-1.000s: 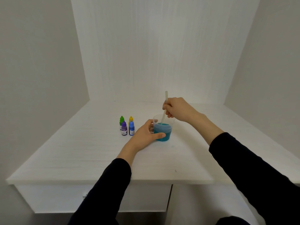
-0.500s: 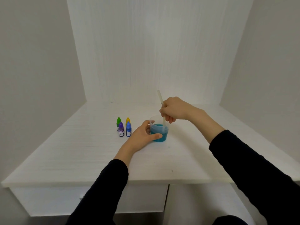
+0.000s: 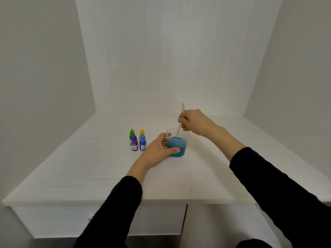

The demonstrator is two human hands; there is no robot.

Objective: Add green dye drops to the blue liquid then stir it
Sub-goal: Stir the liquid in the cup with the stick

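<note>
Fingers of my left hand wrap the clear plastic cup of blue liquid while my right hand pinches the pale stirring stick dipped in it.

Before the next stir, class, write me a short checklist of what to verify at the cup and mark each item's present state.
1. Left hand grips the cup to steady it: ok.
2. Right hand holds the stir stick: ok.
3. Stick's lower end reaches into the liquid: ok.
4. Liquid sits below the rim: ok.
5. Green dye bottle stands capped, clear of the cup: ok.
6. Green fully mixed in: cannot tell.
</note>
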